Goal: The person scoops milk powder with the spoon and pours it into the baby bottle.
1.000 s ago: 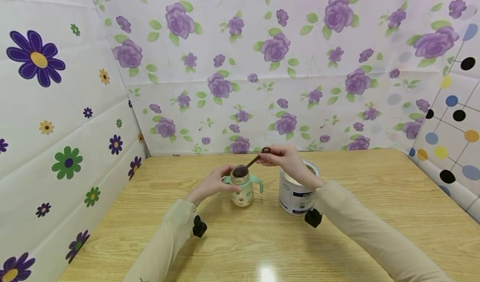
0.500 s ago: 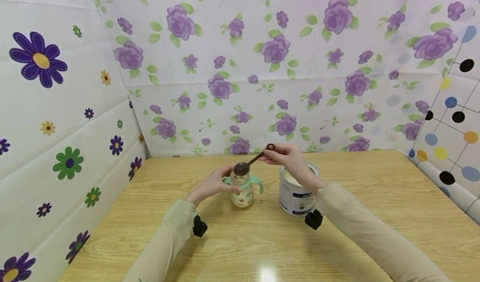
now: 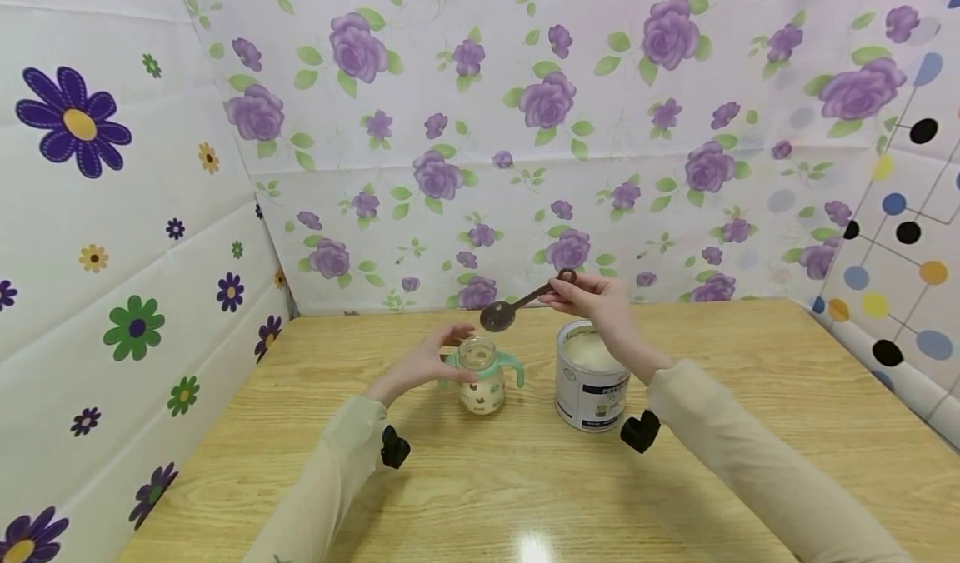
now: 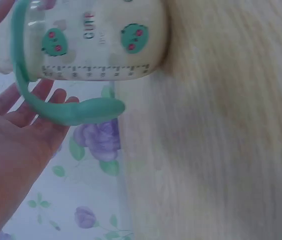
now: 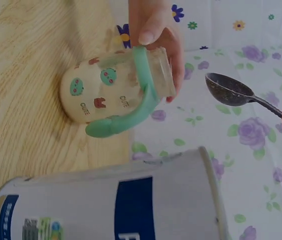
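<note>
A clear baby bottle (image 3: 482,392) with a mint-green collar, green handles and small cartoon prints stands uncapped on the table, something pale inside. My left hand (image 3: 422,365) holds it round the collar, thumb in front and fingers behind. Above and right of the bottle's mouth, my right hand (image 3: 592,301) pinches a dark brown spoon (image 3: 498,316) by the ring end of its handle. The spoon's bowl, in the right wrist view, has pale specks on it. Below my right hand stands an open white can (image 3: 588,392) with pale powder inside.
The bottle and can stand apart on a light wooden table (image 3: 465,496). Behind the far edge hangs a purple-rose sheet (image 3: 510,113). Patterned sheets also close off the left and right sides.
My right hand has lifted the spoon up and to the right, off the bottle's mouth. My left hand stays at the bottle, which has not moved noticeably.
</note>
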`<state>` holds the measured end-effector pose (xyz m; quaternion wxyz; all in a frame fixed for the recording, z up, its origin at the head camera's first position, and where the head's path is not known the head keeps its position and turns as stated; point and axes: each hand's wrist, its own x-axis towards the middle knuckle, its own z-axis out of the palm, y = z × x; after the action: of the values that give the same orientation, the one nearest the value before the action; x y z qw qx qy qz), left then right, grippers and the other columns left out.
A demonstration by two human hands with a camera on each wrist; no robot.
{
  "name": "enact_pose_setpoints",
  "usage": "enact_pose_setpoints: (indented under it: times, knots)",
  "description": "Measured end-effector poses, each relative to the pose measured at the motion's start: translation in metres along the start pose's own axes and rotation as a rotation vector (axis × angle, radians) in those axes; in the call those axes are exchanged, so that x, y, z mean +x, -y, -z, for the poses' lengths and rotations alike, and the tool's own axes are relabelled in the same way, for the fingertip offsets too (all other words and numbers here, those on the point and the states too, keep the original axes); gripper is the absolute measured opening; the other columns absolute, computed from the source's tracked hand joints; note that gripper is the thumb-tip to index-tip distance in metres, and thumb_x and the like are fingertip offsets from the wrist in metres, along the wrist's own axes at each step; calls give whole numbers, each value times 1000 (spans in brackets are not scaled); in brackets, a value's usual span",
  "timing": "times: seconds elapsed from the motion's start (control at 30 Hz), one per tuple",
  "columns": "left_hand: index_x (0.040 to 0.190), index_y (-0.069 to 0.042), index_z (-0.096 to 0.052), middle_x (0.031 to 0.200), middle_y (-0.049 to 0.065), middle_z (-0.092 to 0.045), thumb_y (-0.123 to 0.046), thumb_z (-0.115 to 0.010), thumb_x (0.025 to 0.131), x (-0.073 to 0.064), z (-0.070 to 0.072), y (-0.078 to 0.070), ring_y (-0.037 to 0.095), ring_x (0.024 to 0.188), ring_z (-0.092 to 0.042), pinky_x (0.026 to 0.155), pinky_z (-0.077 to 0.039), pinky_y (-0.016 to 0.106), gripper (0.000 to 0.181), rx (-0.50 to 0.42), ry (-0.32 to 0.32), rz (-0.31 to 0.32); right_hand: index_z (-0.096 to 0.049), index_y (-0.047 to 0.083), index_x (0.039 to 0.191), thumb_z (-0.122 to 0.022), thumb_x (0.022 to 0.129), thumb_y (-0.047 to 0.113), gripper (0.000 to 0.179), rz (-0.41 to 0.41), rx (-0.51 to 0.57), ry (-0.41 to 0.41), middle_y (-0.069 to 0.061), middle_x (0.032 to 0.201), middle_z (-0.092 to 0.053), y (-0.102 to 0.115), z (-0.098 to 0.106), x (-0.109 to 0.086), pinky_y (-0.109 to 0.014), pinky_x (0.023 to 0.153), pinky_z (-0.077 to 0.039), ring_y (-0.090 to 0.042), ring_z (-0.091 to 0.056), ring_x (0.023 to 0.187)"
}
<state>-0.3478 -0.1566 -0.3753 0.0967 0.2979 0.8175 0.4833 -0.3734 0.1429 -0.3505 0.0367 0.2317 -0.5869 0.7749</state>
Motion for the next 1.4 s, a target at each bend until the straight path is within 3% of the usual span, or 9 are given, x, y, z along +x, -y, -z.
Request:
enact_pose_setpoints:
  times: [0.07, 0.13, 0.37, 0.57, 0.7, 0.87, 1.0, 1.2, 1.4]
  knots:
    - [137, -4, -31, 133, 17, -36, -20, -75, 76, 3, 4, 3, 33, 119, -33, 94, -30, 49, 77, -18, -7, -35, -64, -6, 106, -64, 85, 9, 26, 21, 21, 1, -24, 90, -63, -6, 13, 4, -38, 74, -48, -33, -62, 84]
    - [136, -4, -31, 133, 19, -35, -16, -74, 76, 5, 6, -2, 35, 120, -32, 95, -28, 50, 75, -22, -15, -63, -64, -7, 104, -62, 85, 4, 22, 46, 74, 13, -24, 87, -63, 11, 10, -2, -36, 71, -49, -33, -63, 81]
    - [136, -6, -32, 135, 14, -34, -11, -72, 77, 10, 5, -24, 28, 120, -33, 96, -27, 47, 72, 5, -46, -81, -62, -13, 101, -63, 84, 2, 22, 79, 50, -82, -21, 83, -65, 61, -2, -25, -33, 71, -48, -28, -64, 77]
    - [136, -10, -33, 135, 8, -35, -16, -74, 76, 15, -1, -41, 26, 120, -33, 96, -31, 41, 72, 1, -33, -124, -65, -10, 97, -60, 85, -3, 15, 82, 65, -114, -21, 82, -65, 73, 13, -29, -31, 70, -48, -26, -65, 76]
    - [137, -13, -32, 135, 4, -33, -18, -74, 77, 19, -8, -52, 23, 121, -33, 96, -31, 38, 74, -18, -17, -126, -64, -12, 98, -62, 84, 0, 19, 87, 9, -135, -21, 82, -65, 77, 23, -35, -32, 70, -48, -27, -64, 76]
    - [138, -10, -29, 137, 8, -32, -12, -73, 78, 26, -22, -60, 25, 121, -32, 96, -30, 38, 75, -32, -1, -148, -63, -13, 98, -63, 84, 2, 21, 102, -92, -141, -20, 82, -65, 78, 34, -42, -34, 71, -48, -26, -64, 76]
    - [137, -6, -30, 136, 14, -32, -10, -73, 77, 34, -35, -62, 28, 120, -34, 95, -31, 41, 74, -32, 0, -176, -63, -14, 98, -63, 85, 4, 22, 102, -170, -125, -20, 82, -65, 76, 40, -46, -33, 70, -48, -25, -65, 77]
    - [135, -9, -33, 132, 8, -36, -19, -75, 76, 45, -52, -63, 22, 117, -37, 94, -34, 33, 73, 6, -1, -174, -64, -12, 98, -62, 86, 6, 22, 103, -250, -98, -20, 84, -65, 77, 44, -51, -34, 71, -48, -23, -64, 77]
    - [135, -7, -34, 131, 6, -38, -19, -78, 73, 52, -67, -65, 26, 117, -38, 93, -35, 35, 77, -6, -33, -156, -63, -13, 98, -59, 88, 5, 21, 140, -375, -56, -22, 84, -64, 77, 46, -54, -35, 70, -48, -24, -64, 76]
